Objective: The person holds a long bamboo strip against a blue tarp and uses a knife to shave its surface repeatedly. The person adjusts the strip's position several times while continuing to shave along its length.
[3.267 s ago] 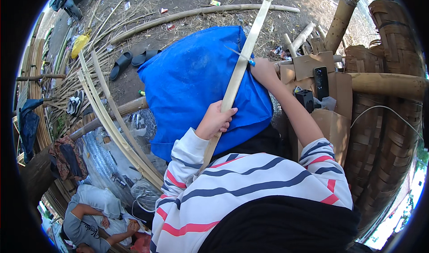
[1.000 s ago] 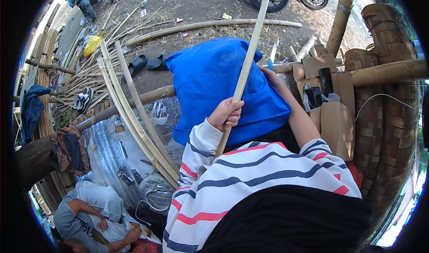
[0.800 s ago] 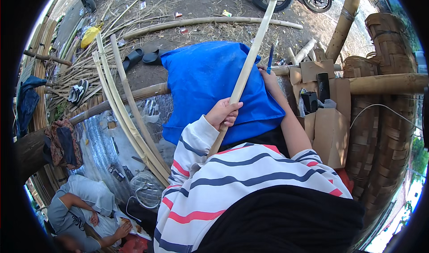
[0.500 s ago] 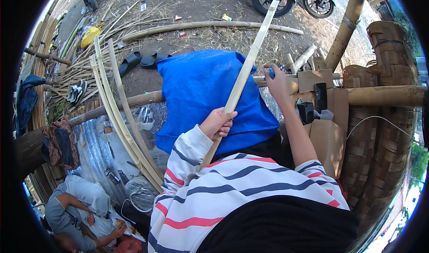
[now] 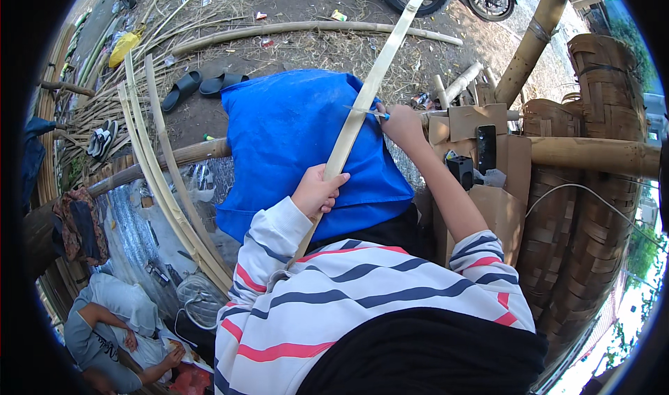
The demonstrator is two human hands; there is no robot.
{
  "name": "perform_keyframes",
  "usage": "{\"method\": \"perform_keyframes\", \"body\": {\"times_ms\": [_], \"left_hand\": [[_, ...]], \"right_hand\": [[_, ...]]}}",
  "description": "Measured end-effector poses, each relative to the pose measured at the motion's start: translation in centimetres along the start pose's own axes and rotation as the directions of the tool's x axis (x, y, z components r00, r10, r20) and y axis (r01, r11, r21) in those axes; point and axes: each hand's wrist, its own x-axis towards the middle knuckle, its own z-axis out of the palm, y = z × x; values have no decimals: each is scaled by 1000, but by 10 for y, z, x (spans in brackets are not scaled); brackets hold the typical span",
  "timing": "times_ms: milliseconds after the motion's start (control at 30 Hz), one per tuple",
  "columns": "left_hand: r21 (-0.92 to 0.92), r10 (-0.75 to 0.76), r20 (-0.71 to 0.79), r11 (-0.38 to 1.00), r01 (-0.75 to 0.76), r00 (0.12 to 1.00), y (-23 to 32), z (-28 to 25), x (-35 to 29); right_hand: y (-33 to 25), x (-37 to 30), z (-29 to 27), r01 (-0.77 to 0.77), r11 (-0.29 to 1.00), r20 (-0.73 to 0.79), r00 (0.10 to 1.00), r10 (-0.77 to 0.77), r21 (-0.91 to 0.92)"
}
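Wide lane over the blue cloth [image 5: 279,130], left edge to middle: a hand could sweep straight through! Then the bamboo strip [image 5: 346,138] slants across, the knife [image 5: 368,110] crossing it, blocking the upper right corner. Beyond the right edge, a cardboard box [image 5: 498,210] crowds my right forearm [image 5: 451,193]; off the left edge, pale slats [image 5: 162,186] stand in the way.

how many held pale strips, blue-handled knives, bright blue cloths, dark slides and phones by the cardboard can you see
Held pale strip: 1
Blue-handled knife: 1
Bright blue cloth: 1
Dark slides: 2
Phone by the cardboard: 1
Total: 6
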Motion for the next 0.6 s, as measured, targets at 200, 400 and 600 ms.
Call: {"method": "perform_keyframes", "body": {"times_ms": [200, 400, 600], "left_hand": [[39, -9, -55, 999, 11, 998, 0, 2, 3], [45, -10, -69, 999, 13, 998, 2, 2, 3], [65, 2, -59, 998, 2, 998, 1, 3, 5]], "right_hand": [[-10, 2, 7, 106, 994, -77, 992, -104, 22], [-19, 2, 9, 122, 987, -109, 988, -110, 104], [-13, 4, 22, 116, 984, -109, 989, -102, 132]]}}
